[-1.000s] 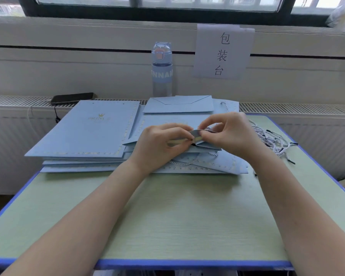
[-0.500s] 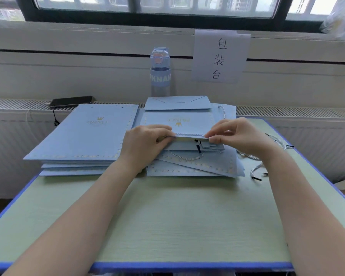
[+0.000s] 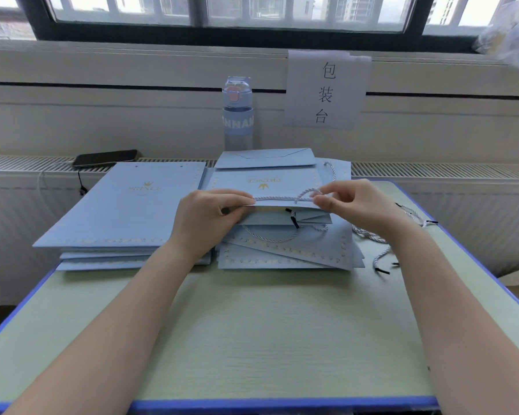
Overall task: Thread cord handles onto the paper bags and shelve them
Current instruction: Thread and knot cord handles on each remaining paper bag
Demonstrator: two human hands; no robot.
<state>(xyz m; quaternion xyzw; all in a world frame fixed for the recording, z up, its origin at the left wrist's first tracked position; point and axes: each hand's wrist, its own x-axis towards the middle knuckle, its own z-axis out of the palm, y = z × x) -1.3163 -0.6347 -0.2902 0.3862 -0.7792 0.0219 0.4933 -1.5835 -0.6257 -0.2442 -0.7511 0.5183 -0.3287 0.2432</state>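
A flat light-blue paper bag (image 3: pixel 264 184) with a gold crown logo lies on top of the right-hand pile, its open top edge facing me. My left hand (image 3: pixel 204 220) pinches that top edge at the left. A white twisted cord (image 3: pixel 282 199) runs along the edge, and my right hand (image 3: pixel 351 205) pinches its right end, where it forms a small loop. A black cord tip (image 3: pixel 294 220) hangs just below the edge. Under this bag lie other bags with a cord handle (image 3: pixel 273 238) threaded. Loose cords (image 3: pixel 381 250) lie on the table at the right.
A second pile of flat blue bags (image 3: pixel 120 211) sits at the left of the green table (image 3: pixel 252 339). Behind stand a water bottle (image 3: pixel 237 115), a black phone (image 3: pixel 105 158) on the radiator ledge, and a paper sign (image 3: pixel 324 91) on the wall.
My hands have moved apart along the bag's top edge. The white cord is now drawn out across the edge between them, with a loop at my right fingers.
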